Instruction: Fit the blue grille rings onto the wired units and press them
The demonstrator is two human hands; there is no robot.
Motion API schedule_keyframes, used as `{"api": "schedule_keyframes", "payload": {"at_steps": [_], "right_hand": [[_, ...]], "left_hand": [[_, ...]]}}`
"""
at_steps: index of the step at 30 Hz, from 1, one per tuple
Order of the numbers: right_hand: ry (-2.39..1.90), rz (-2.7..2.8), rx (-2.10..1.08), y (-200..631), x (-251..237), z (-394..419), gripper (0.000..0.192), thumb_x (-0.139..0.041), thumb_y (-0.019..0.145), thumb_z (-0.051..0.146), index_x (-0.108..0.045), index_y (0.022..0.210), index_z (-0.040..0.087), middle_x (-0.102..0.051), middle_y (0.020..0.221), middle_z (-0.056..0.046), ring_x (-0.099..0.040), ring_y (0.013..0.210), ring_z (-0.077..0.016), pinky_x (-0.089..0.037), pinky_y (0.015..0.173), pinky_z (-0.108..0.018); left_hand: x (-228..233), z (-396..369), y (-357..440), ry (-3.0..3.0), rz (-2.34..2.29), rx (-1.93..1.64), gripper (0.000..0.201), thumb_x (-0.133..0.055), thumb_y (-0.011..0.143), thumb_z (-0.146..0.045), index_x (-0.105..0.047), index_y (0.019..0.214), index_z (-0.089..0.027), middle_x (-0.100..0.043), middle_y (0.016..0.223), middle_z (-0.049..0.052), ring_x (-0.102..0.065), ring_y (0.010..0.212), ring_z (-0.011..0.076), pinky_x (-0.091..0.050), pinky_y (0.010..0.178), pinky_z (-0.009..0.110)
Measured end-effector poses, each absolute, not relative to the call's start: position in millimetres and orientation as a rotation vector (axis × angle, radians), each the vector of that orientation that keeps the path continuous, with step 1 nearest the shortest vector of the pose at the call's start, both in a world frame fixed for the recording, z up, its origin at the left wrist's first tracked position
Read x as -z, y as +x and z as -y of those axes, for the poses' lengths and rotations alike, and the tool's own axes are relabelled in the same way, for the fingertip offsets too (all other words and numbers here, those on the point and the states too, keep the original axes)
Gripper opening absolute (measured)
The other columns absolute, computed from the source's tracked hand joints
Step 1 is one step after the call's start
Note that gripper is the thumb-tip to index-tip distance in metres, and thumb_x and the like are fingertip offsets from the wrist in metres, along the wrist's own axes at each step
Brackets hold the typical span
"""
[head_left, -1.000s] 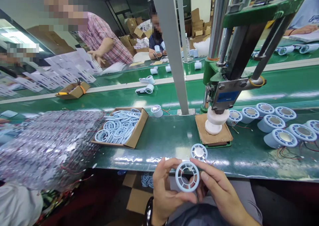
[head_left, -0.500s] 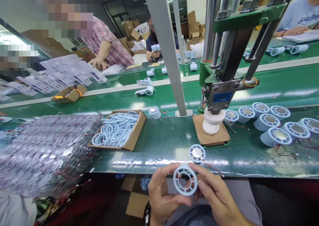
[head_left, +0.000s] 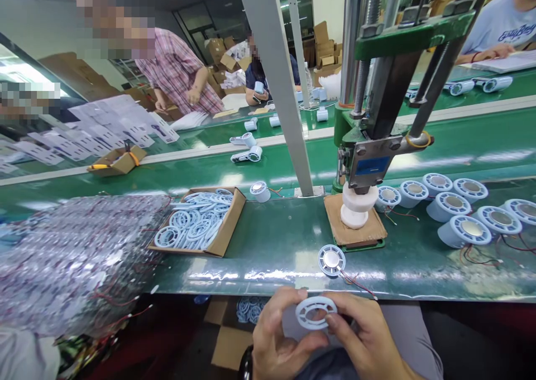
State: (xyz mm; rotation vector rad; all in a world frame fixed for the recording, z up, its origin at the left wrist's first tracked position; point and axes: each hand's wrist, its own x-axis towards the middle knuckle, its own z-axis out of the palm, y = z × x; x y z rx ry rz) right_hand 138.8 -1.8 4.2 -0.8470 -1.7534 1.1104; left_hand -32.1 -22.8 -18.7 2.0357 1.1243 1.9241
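Note:
A light blue plastic ring with spokes [head_left: 302, 318] is held tilted, almost edge-on, between my two hands above my lap. My right hand [head_left: 360, 327] pinches its right side between thumb and index finger. Curled about the left side is my left hand [head_left: 276, 332], index fingertip at the upper rim and thumb below. Just beyond the hands, on the green bench, lies a round light blue part with a silver disc [head_left: 331, 260] and thin red and black wires. Behind it stands a press with a white plunger [head_left: 359, 198] over a brown pad [head_left: 364, 236].
A cardboard box [head_left: 234, 224] of similar rings stands left of centre. Farther left lies a pile of wired parts in clear plastic [head_left: 84, 257]. Several blue cylindrical housings [head_left: 464, 230] stand at right. A grey post [head_left: 278, 84] rises mid-bench. Co-workers are across the bench.
The ring has tipped from facing me to nearly flat, and both hands have shifted slightly lower. Across the bench, the person in the checked shirt has moved their hands apart.

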Motion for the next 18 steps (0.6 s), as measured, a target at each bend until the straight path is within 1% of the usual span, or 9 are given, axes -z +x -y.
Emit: {"api": "schedule_keyframes", "payload": {"at_steps": [3,5,7,9,10,12,14,18], "right_hand": [[-0.833,1.88,-0.93,138,-3,1,0.029,-0.045,0.101,0.025,-0.073,0.1,0.019,-0.074,0.08,-0.005,-0.068,0.069,-0.0136,-0.051,0.066,-0.021],[-0.812,1.946,-0.784,136,-1,0,0.029,-0.042,0.102,0.023,-0.071,0.1,0.018,-0.073,0.075,-0.004,-0.064,0.064,-0.0133,-0.049,0.062,-0.022],[-0.792,1.974,-0.661,134,-1,0,0.029,-0.04,0.102,0.022,-0.069,0.1,0.017,-0.07,0.07,-0.004,-0.061,0.059,-0.0131,-0.046,0.058,-0.023],[-0.792,1.979,-0.583,132,-1,-1,0.029,-0.038,0.103,0.021,-0.067,0.096,0.016,-0.066,0.064,-0.002,-0.057,0.055,-0.0124,-0.043,0.055,-0.023],[-0.795,1.983,-0.56,131,-2,-1,0.03,-0.038,0.103,0.021,-0.066,0.093,0.016,-0.063,0.062,-0.002,-0.055,0.053,-0.0121,-0.041,0.054,-0.023],[-0.804,1.984,-0.532,131,-2,-1,0.031,-0.037,0.103,0.021,-0.063,0.087,0.017,-0.06,0.059,0.0,-0.052,0.052,-0.0114,-0.039,0.053,-0.023],[-0.802,1.973,-0.529,132,-1,-1,0.03,-0.037,0.104,0.022,-0.062,0.087,0.017,-0.06,0.06,0.0,-0.052,0.052,-0.0111,-0.039,0.053,-0.022],[-0.786,1.955,-0.664,135,1,-1,0.028,-0.038,0.104,0.022,-0.061,0.088,0.018,-0.066,0.069,-0.001,-0.06,0.059,-0.0108,-0.042,0.059,-0.021]], "left_hand": [[7,26,-26,1.794,-1.211,-1.765,0.065,-0.072,0.083,-0.054,-0.055,0.137,-0.021,-0.07,0.098,0.008,-0.068,0.084,0.0197,-0.059,0.076,0.03],[-4,26,-22,1.696,-1.267,-1.593,0.055,-0.068,0.084,-0.058,-0.064,0.123,-0.02,-0.067,0.093,0.007,-0.066,0.081,0.0193,-0.057,0.072,0.028],[-15,25,-19,1.648,-1.291,-1.496,0.037,-0.071,0.084,-0.053,-0.07,0.102,-0.02,-0.065,0.083,0.004,-0.063,0.074,0.0173,-0.054,0.065,0.025],[-24,22,-17,1.617,-1.31,-1.471,0.024,-0.073,0.085,-0.043,-0.067,0.082,-0.02,-0.062,0.072,0.001,-0.06,0.065,0.0144,-0.049,0.059,0.022],[-27,21,-17,1.608,-1.316,-1.461,0.022,-0.073,0.086,-0.038,-0.065,0.076,-0.02,-0.061,0.069,0.0,-0.058,0.063,0.0136,-0.047,0.057,0.021],[-30,20,-17,1.573,-1.344,-1.407,0.021,-0.069,0.089,-0.032,-0.065,0.073,-0.019,-0.061,0.067,0.0,-0.058,0.061,0.0134,-0.046,0.057,0.021],[-31,21,-18,1.525,-1.391,-1.325,0.023,-0.063,0.093,-0.029,-0.067,0.073,-0.019,-0.064,0.069,0.001,-0.06,0.064,0.0143,-0.047,0.06,0.022],[-31,20,-18,1.406,-1.426,-1.235,0.031,-0.056,0.097,-0.031,-0.071,0.073,-0.018,-0.065,0.069,0.002,-0.061,0.063,0.0141,-0.047,0.061,0.022]]}}
